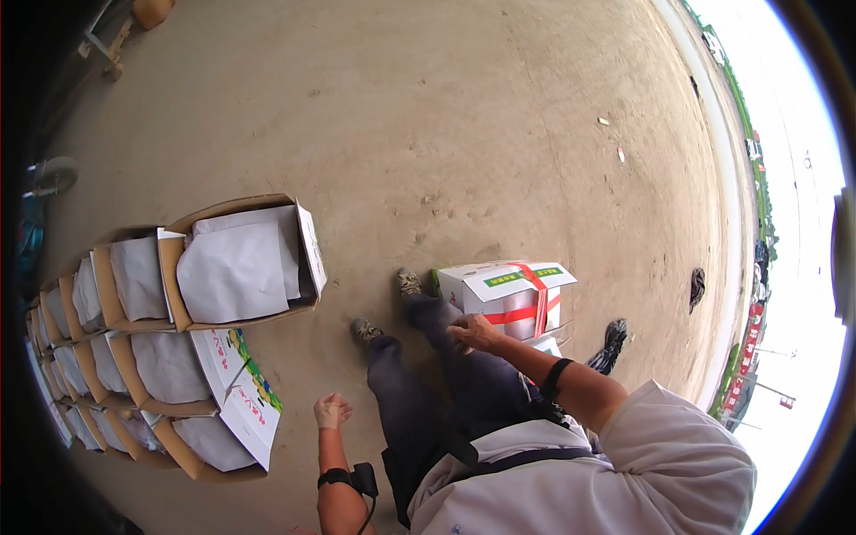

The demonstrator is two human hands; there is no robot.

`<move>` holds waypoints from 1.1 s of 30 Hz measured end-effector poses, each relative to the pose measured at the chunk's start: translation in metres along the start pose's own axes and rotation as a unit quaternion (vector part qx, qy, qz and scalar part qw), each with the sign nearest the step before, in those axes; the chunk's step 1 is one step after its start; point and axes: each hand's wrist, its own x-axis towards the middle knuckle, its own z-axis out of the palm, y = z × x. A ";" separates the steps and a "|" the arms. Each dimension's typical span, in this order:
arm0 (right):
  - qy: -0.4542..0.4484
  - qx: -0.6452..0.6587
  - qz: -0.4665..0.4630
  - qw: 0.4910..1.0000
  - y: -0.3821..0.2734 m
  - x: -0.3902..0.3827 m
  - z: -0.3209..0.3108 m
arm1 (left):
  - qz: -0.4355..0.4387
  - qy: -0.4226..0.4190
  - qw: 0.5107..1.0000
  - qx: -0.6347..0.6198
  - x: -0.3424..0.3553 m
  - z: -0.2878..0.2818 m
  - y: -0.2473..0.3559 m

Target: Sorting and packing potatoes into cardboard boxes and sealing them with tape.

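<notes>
My left hand (pixel 333 413) hangs beside my left leg, its fingers loosely bent and apart, with nothing seen in it. The stacked open cartons lie to its left. Held in front of my right thigh, my right hand (pixel 473 333) has its fingers curled together; whether something small is in them cannot be made out. Just beyond that hand, a white carton (pixel 464 292) with green print stands on the ground by my right foot. Red tape (pixel 540 308) runs across its top and side. Part of another white box shows beneath my right forearm.
To the left stand rows of open cardboard cartons, the nearest lined with white paper (pixel 236 267). Printed flaps (pixel 241 392) fold outward. Dark crumpled plastic (pixel 611 343) lies right of the taped carton, another dark scrap (pixel 696 290) farther right. A wheel (pixel 58 176) shows far left.
</notes>
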 end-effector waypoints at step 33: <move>0.266 0.591 0.162 0.744 0.204 -0.150 0.248 | 0.026 -0.186 0.691 0.698 0.005 0.215 0.262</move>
